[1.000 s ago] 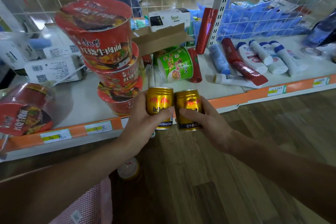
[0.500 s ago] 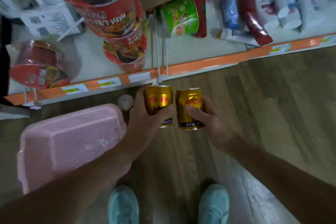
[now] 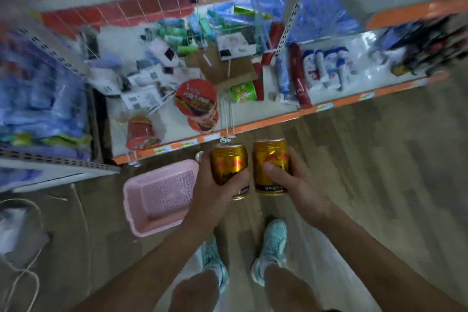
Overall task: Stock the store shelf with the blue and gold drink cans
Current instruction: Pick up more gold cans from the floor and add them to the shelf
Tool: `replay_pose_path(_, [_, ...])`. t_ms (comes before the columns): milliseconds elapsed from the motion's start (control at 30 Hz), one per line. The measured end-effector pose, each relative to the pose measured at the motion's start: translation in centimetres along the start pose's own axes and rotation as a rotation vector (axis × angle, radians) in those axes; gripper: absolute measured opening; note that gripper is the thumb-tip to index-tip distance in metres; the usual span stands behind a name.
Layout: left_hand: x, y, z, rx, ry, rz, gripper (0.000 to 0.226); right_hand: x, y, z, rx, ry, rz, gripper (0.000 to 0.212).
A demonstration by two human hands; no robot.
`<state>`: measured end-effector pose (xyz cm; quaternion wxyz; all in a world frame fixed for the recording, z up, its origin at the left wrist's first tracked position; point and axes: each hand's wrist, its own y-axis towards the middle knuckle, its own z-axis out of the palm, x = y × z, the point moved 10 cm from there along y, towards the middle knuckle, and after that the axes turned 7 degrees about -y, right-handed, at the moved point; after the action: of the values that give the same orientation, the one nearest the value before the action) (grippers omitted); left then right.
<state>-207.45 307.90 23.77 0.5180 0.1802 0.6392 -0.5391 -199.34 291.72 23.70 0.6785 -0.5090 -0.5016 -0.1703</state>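
Gripping one gold can apiece, both hands sit just below the centre of the head view. The left hand (image 3: 215,192) wraps fingers and thumb round the left can (image 3: 229,167), which stands upright with a dark band at its base. The right hand (image 3: 291,182) clasps the right can (image 3: 269,159) the same way, thumb laid across its front. The two cans are side by side, close but apart, held in the air above the wooden floor (image 3: 367,172) and just in front of the orange shelf edge (image 3: 266,123).

Left of the hands a pink basket (image 3: 159,197) lies on the floor, and what looks like the top of a third can (image 3: 199,157) peeks out behind the left fingers. On the shelf, upper centre, are stacked red noodle bowls (image 3: 196,97) and a green cup (image 3: 243,91) on its side. To their right lie white and blue bottles (image 3: 324,66). Teal shoes (image 3: 272,243) show at lower centre. The edges of the frame are blurred.
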Motion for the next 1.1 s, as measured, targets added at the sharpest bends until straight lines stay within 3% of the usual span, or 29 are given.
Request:
replay_pose_path(133, [-10.1, -4.2, -0.4, 0.002, -0.032, 0.067, 0.078, 10.7, -4.7, 1.7, -0.025, 0.015, -0.089, 0.058])
replay_pose_path(367, [-23.3, -9.7, -2.0, 0.007, -0.121, 0.179, 0.059, 23.4, -9.8, 5.0, -0.016, -0.033, -0.170, 0.055])
replay_pose_path(700, [-33.0, -11.1, -4.5, -0.042, -0.070, 0.311, 0.064, 33.1, -11.2, 7.9, 0.035, -0.047, -0.274, 0.046])
replay_pose_path(867, [-36.8, -8.4, -3.9, -0.060, -0.077, 0.366, 0.064, 37.4, -8.0, 6.9, 0.086, -0.108, -0.324, 0.059])
replay_pose_path(1033, [-40.0, -4.3, -1.6, -0.083, -0.118, 0.386, 0.065, 41.9, -3.3, 4.2, 0.133, -0.103, -0.361, 0.047])
replay_pose_path(1100, [-41.3, -2.8, -0.5, -0.105, -0.130, 0.408, 0.064, 43.3, -1.1, 2.9, 0.140, -0.104, -0.362, 0.053])
